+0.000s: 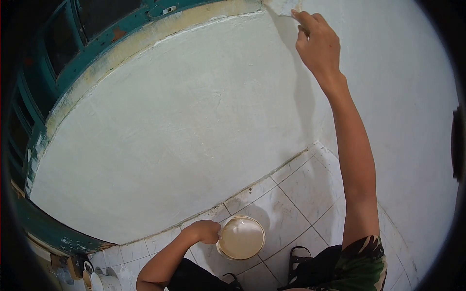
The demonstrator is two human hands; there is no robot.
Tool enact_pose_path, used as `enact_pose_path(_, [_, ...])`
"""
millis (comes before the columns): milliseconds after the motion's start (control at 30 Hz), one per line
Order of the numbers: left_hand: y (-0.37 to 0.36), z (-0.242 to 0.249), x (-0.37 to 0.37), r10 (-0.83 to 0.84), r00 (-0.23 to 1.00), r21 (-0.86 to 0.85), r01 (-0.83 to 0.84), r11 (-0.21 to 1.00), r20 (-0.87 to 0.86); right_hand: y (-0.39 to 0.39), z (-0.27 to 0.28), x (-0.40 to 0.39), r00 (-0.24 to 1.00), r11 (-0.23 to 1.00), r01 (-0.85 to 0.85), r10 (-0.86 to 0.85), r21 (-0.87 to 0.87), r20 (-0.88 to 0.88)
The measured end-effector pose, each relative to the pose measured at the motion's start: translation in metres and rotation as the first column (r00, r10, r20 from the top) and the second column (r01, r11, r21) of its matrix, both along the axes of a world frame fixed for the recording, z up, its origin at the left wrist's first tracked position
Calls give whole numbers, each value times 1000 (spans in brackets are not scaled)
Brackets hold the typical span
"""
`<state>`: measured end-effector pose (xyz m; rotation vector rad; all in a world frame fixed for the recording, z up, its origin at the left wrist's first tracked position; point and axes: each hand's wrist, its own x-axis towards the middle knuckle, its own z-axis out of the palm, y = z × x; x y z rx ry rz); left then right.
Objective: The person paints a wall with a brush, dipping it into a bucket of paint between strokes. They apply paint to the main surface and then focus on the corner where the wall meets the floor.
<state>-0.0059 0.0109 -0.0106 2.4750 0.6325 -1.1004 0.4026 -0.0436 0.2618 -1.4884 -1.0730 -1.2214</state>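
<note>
My left hand (208, 232) is closed at the left rim of a round paint bucket (262, 242), which hangs over the tiled floor. White paint (241, 236) fills part of it. High up at the wall corner, my right hand (320, 42) pinches a white-coated flat tool, probably a paintbrush (282, 7). Its upper part is cut off by the frame's top edge, and it appears to be against the wall beside the end of the window ledge. The low wall (170, 121) under the window is white with faint streaks.
A green window frame (63, 80) and its yellowed ledge (111, 60) curve along the upper left. White floor tiles (296, 194) with paint smears lie below, where sandalled feet stand. Some containers (99, 281) sit at the lower left. A plain white wall (407, 121) rises at right.
</note>
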Motion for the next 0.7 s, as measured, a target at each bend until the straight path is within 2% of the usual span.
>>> enact_pose_path(167, [-2,4,0,7,1000,2,-7,1000,-11,2,-19,4,996,999,-38,36,-30,-79])
enact_pose_path(233, [-3,5,-1,26,1000,-2,-26,1000,-9,0,-21,1,949,967,-239,251,85,-192])
enact_pose_path(267, [-3,5,-1,26,1000,0,-26,1000,-7,-2,-19,0,949,967,-239,252,88,-191])
enact_pose_path(333, [-3,4,-2,10,1000,12,-10,1000,-3,-7,-10,-3,813,883,-439,469,166,-346])
enact_pose_path(367, [-3,5,-1,9,1000,13,-9,1000,-4,-10,-6,-7,813,884,-438,468,167,-346])
enact_pose_path(433, [-5,6,0,24,998,19,-25,1000,53,-14,0,-15,392,644,-654,738,398,-550])
enact_pose_path(467, [-6,6,0,24,998,19,-25,1000,53,-13,0,-15,392,644,-653,738,398,-550])
enact_pose_path(533, [-6,6,0,25,999,19,-26,999,47,-9,-2,-13,207,475,-733,838,487,-505])
enact_pose_path(700, [-9,11,2,33,999,26,-34,999,35,1,-9,-11,190,489,-733,815,473,-548])
